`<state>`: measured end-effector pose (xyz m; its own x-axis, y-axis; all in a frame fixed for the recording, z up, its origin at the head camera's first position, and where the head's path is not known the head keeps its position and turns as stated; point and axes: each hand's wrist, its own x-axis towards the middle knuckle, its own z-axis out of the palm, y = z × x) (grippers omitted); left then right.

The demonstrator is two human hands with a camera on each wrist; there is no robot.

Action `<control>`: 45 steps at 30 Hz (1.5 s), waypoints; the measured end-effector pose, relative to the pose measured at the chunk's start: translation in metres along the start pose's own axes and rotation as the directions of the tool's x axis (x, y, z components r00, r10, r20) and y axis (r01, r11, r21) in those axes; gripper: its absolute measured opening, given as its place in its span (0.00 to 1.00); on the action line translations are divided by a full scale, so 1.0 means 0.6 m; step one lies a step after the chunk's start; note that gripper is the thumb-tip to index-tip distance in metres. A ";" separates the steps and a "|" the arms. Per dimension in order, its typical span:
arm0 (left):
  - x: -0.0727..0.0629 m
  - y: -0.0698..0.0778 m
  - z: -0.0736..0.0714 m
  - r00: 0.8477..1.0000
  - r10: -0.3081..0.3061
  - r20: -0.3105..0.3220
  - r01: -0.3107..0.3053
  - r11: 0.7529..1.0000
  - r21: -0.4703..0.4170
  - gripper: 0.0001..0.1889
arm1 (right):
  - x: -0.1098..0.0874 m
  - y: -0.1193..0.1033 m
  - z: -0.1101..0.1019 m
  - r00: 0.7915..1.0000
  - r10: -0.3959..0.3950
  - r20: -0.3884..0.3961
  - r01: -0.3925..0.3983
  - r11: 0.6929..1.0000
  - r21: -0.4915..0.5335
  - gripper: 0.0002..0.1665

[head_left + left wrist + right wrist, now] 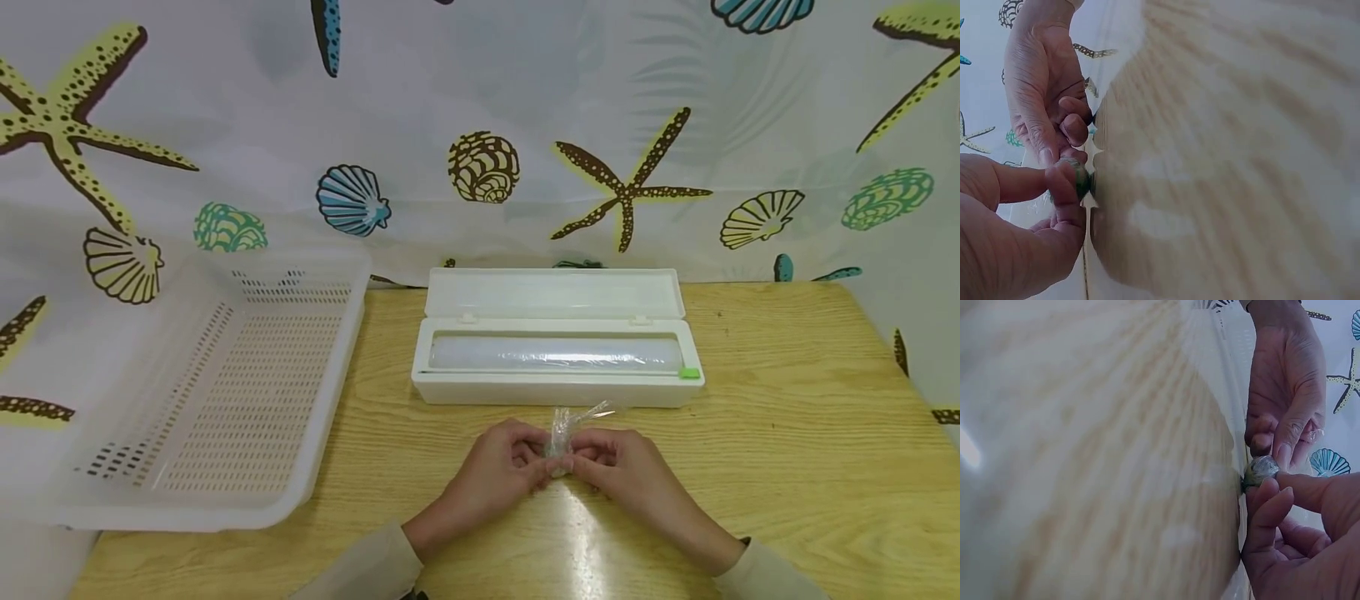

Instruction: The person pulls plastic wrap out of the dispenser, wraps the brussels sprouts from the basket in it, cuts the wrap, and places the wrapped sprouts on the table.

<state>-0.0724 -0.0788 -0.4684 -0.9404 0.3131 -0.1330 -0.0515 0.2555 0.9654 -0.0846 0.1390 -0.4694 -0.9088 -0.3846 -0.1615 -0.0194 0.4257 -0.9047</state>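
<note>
Both hands meet around a small roundish greenish thing in clear plastic wrap (1262,469), low over the table. My left hand (495,471) pinches it from the left with thumb and fingers. From the right, my right hand (633,475) pinches it too, with the thumbs nearly meeting in front. A gathered tail of wrap (561,425) sticks up between the hands, and a loose end trails to the right. In the left wrist view the green side of the wrapped thing (1079,175) shows between the fingertips. What lies inside the wrap I cannot tell.
Just beyond the hands, a white wrap dispenser box (555,392) stands with its lid (555,293) raised. A roll of clear film (555,353) lies inside, and a green slider (688,373) sits at its right front. A white perforated basket (322,417) stands at the left.
</note>
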 end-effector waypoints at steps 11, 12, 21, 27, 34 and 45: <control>-0.008 0.005 0.002 0.994 -0.071 0.081 0.081 0.987 -0.138 0.15 | 0.001 0.004 -0.001 0.998 -0.012 0.064 0.007 0.997 0.080 0.11; -0.008 0.007 0.002 0.994 -0.072 0.086 0.085 0.985 -0.152 0.15 | 0.000 0.004 -0.001 0.998 -0.017 0.062 0.012 0.997 0.079 0.11; -0.006 0.008 0.002 0.998 -0.037 0.057 0.049 0.974 -0.222 0.09 | -0.001 0.000 0.003 0.997 -0.075 -0.017 0.075 0.997 0.031 0.13; -0.003 0.002 -0.001 0.999 -0.010 0.037 0.019 0.966 -0.257 0.05 | -0.004 -0.001 0.010 0.993 -0.109 -0.038 0.112 0.990 0.086 0.14; -0.002 0.001 -0.003 1.000 -0.001 0.002 0.001 0.971 -0.238 0.03 | -0.005 0.001 0.014 0.990 -0.131 -0.053 0.136 0.985 0.102 0.14; -0.007 0.006 -0.003 0.997 0.061 -0.045 -0.066 0.991 -0.118 0.05 | -0.009 0.000 0.017 0.978 -0.181 -0.108 0.187 0.981 0.051 0.11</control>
<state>-0.0689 -0.0807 -0.4641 -0.9561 0.2861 -0.0639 -0.0290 0.1247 0.9918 -0.0756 0.1330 -0.4726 -0.9300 -0.3643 0.0485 -0.1678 0.3035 -0.9380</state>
